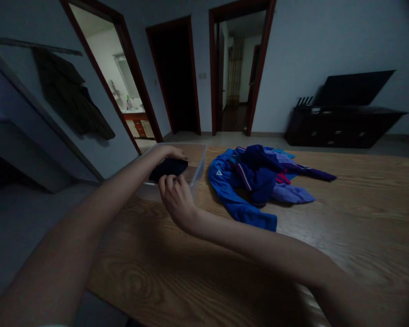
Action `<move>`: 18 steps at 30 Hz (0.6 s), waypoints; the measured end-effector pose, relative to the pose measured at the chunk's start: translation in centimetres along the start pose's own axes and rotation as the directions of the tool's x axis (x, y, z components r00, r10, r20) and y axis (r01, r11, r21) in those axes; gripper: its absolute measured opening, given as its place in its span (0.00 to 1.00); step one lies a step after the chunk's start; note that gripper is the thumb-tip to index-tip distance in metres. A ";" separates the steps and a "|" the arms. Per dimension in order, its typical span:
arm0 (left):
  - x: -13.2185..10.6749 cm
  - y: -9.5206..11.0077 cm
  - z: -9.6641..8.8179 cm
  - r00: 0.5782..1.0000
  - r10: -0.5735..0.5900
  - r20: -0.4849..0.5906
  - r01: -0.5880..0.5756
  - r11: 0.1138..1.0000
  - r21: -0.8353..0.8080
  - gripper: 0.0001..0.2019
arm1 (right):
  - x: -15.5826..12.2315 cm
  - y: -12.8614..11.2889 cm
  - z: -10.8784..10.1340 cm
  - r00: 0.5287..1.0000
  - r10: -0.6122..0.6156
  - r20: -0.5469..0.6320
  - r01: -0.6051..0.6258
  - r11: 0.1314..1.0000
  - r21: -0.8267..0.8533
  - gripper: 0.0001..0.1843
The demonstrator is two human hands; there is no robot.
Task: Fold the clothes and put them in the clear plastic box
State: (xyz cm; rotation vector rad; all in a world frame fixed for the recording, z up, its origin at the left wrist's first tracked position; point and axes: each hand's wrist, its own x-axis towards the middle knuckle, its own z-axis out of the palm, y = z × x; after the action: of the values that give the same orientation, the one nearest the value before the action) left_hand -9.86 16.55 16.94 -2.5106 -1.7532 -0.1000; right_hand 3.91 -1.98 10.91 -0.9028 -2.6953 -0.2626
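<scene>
Two bare hands are seen in the head view, both reached out toward a clear plastic bin [198, 165] that sits at the far left edge of the wooden surface [344, 218]. The left hand [172, 153] is laid flat on top of a dark folded garment [168, 168], fingers spread out rather than curled, so nothing is really gripped there, it's just pressed down on the cloth. The garment is placed inside the bin, toward its near side. The right hand [177, 195] is set at the bin's near wall, just below the dark garment, with its grip curled in and the fingertips pinched at the garment's edge or the bin's rim; which of the two is actually held can't be told, the lighting is pretty dim. Just to the right of the bin, a loose heap of blue and purple clothes [259, 181] is spread on the surface, close to the bin but not touching it. Further back, three doorways are seen in the wall, a dark coat [71, 100] is hung on the left, and a low black cabinet [341, 125] is stood against the wall on the right.
</scene>
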 end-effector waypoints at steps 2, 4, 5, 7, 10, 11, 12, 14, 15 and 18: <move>0.0 1.6 -1.8 0.997 -0.005 0.076 0.003 1.000 0.026 0.23 | -4.8 -0.6 -0.7 0.983 -0.121 -0.136 0.108 0.989 -0.100 0.22; -1.5 3.8 -2.8 0.996 0.033 0.081 -0.037 0.998 0.052 0.24 | -10.1 0.1 -1.0 0.959 -0.186 -0.216 0.170 0.981 -0.091 0.23; -2.9 5.1 -2.9 0.996 0.070 0.061 -0.073 0.995 0.062 0.25 | -12.6 1.2 -0.9 0.966 -0.154 -0.207 0.141 0.987 -0.078 0.22; -6.2 7.8 -2.1 0.990 0.140 0.028 -0.142 0.987 0.074 0.28 | -16.7 4.9 0.0 0.990 0.021 -0.137 -0.035 0.994 -0.101 0.21; -10.3 10.8 0.5 0.989 0.118 0.084 -0.130 0.980 0.151 0.27 | -20.1 11.7 2.4 0.952 0.306 0.020 -0.302 0.947 -0.111 0.21; -11.0 11.4 1.3 0.992 0.092 0.090 -0.108 0.975 0.194 0.26 | -20.6 13.5 3.1 0.935 0.350 0.061 -0.345 0.935 -0.081 0.18; -11.4 11.8 1.9 0.994 0.074 0.081 -0.092 0.967 0.239 0.26 | -20.7 14.8 3.7 0.925 0.371 0.083 -0.367 0.928 -0.060 0.15; -11.2 12.4 2.5 0.997 0.083 0.010 -0.081 0.942 0.325 0.25 | -20.6 15.8 4.3 0.920 0.382 0.089 -0.382 0.924 -0.010 0.10; -11.0 12.8 2.6 0.993 0.113 -0.040 -0.092 0.929 0.358 0.24 | -20.4 15.6 4.2 0.923 0.376 0.082 -0.379 0.925 0.013 0.09; -11.2 14.5 2.7 0.953 0.265 -0.145 -0.194 0.905 0.379 0.23 | -20.5 13.2 2.5 0.939 0.336 0.069 -0.341 0.934 0.103 0.10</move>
State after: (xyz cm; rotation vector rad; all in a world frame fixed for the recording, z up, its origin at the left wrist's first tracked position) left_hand -0.03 1.41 12.75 -2.3239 -1.2563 -0.0049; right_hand 27.09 -2.40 2.97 -1.3293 -2.5093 -0.0109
